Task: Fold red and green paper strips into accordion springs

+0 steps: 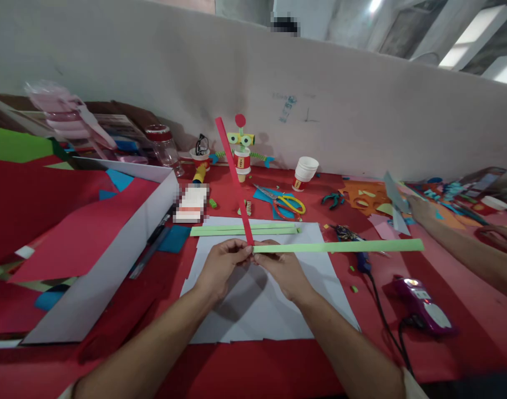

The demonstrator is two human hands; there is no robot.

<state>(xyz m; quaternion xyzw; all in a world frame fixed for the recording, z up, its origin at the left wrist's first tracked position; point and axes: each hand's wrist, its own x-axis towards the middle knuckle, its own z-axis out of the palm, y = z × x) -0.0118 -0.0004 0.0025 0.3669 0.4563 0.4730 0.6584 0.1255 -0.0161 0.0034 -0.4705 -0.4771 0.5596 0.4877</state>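
Forearms (153,339) inward, left hand (223,267) perhaps against right hand (282,271)

I hold a red strip (236,180) and a light-green strip (340,247) by their near ends, which meet at a corner. Red: narrow, straight, running from that corner between eleven and twelve o'clock. Light-green: narrow, nearly straight, extending to three o'clock, far end free. Whether the ends are fastened, I cannot confirm.

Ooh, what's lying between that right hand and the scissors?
The head view shows light green strips lying on white paper between the right hand and scissors.
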